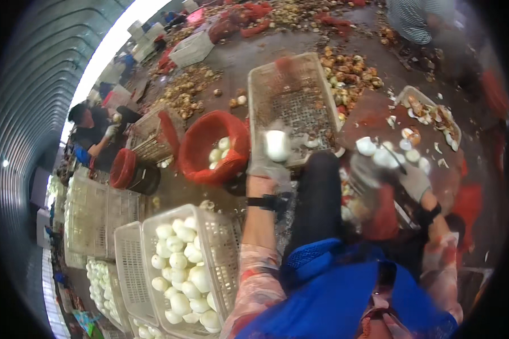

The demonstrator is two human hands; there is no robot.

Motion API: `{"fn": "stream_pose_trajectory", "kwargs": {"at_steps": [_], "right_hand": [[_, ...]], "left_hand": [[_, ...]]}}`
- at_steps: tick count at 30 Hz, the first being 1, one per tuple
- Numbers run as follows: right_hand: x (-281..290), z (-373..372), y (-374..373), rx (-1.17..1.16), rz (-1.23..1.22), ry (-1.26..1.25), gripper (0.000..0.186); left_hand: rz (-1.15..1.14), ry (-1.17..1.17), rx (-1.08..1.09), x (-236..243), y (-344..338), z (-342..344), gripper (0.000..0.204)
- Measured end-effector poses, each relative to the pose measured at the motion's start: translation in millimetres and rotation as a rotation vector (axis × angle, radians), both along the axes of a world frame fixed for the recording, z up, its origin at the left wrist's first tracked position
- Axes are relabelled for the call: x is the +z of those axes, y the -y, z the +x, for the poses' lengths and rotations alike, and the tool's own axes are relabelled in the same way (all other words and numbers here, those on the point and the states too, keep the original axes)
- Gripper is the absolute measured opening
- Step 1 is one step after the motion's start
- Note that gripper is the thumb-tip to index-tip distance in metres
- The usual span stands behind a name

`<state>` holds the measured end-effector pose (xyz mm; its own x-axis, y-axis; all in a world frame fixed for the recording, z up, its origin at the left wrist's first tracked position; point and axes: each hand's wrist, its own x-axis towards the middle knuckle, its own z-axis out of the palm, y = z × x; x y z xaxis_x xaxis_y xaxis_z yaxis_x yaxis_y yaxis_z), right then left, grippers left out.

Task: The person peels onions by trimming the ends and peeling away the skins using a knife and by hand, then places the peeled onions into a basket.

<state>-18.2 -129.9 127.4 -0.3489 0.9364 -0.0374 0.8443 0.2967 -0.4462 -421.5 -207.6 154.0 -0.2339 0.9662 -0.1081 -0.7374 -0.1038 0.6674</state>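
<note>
Left hand (263,165): pale and blurred, just above centre of frame; fingers curled around one peeled white onion (277,145). Dark band (264,201) at the wrist, patterned sleeve below.

Right hand (416,182): in pale glove, right of centre; fingers clamped on slim dark tool (399,162), type unclear through blur. Second dark band (428,214) at this wrist.

Group of white onions (366,146): just beyond right hand, right of centre, on reddish-brown board (367,120).

Shallow pale tray (406,90): upper right, with peelings and onion pieces inside.

Large pale crate (260,93): upper centre, behind left hand; scraps on slatted bottom.

Heap of brown-skinned onions (353,79): upper right of centre, along crate's right side.

Red-lined bucket (190,146): left of centre; a few peeled onions inside.

Slatted crate (224,254): lower left, well filled with peeled onions (178,260).

Blue apron (345,299): lower centre.

Co-worker (93,133): seated at left, gloved hand (111,131) near pale round object (117,118).

Corrugated arched wall (37,73): far left.
</note>
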Motion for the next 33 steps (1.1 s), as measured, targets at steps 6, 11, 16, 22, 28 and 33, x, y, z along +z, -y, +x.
{"fn": "stream_pose_trajectory", "kwargs": {"at_steps": [6,11,16,22,28,33], "right_hand": [[-24,6,-13,0.151,0.026,0.146,0.032],[-66,42,-31,0.405,0.278,0.304,0.024],[-72,32,-34,0.420,0.082,0.389,0.030],[-74,25,-47,0.661,0.111,0.296,0.027],[-73,41,-126,0.234,-0.027,0.361,0.025],[-49,-33,-149,-0.298,-0.356,0.009,0.033]], "left_hand": [[-0.089,-1.075,0.706,-43,36,-179,0.055],[-0.140,-0.263,0.358,-62,-10,-147,0.042],[-0.327,-0.261,0.238,-86,-51,-113,0.044],[-0.385,-0.302,0.210,-123,-89,-148,0.036],[0.206,-0.935,0.051,-201,-162,-222,0.035],[-0.331,-0.911,-0.208,-276,-207,-237,0.033]]}}
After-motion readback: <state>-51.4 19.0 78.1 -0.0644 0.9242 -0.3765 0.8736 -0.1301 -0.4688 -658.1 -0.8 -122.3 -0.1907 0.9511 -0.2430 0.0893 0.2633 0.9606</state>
